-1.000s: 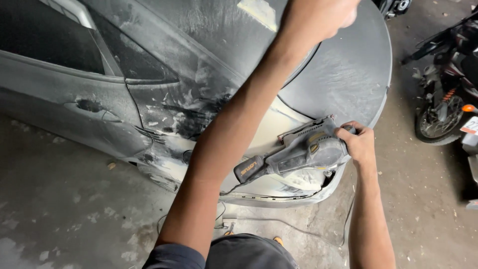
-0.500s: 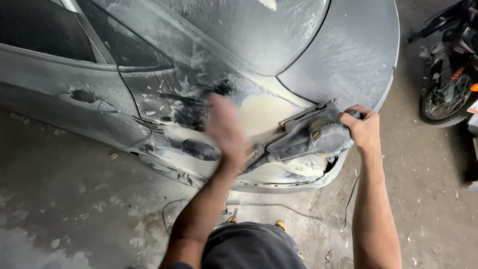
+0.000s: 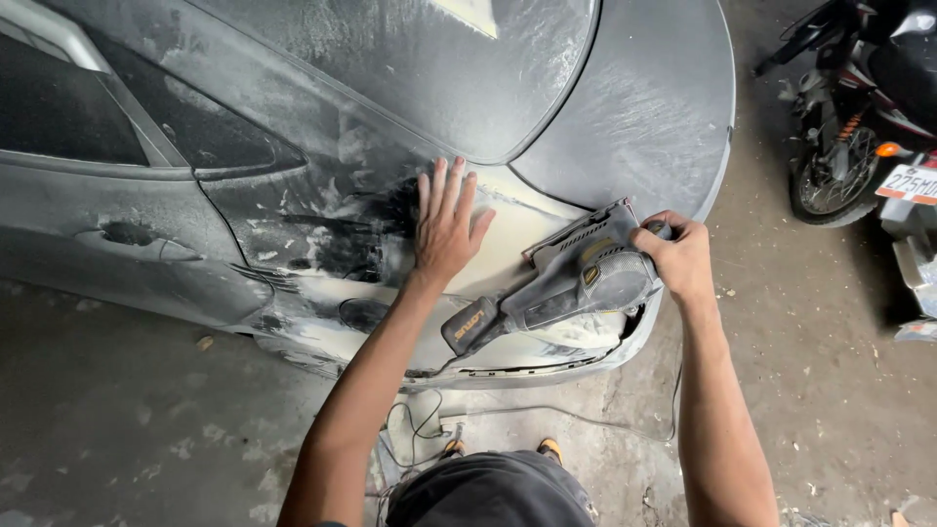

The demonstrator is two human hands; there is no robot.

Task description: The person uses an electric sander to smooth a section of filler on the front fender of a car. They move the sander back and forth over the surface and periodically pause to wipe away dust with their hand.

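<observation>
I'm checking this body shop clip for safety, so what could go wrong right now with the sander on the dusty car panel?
The left hand lies flat on the pale filler patch, close to the sander held by the right hand; the pad might catch the fingers. The cable trails on the floor near the feet, a likely trip or snag. Dust coats the car, and may be breathed in.

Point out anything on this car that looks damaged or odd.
The rear quarter panel is patchy: pale filler and dust beside dark bare spots. Left hand lies flat on it; right hand holds the sander. The tail-light opening looks empty.
</observation>
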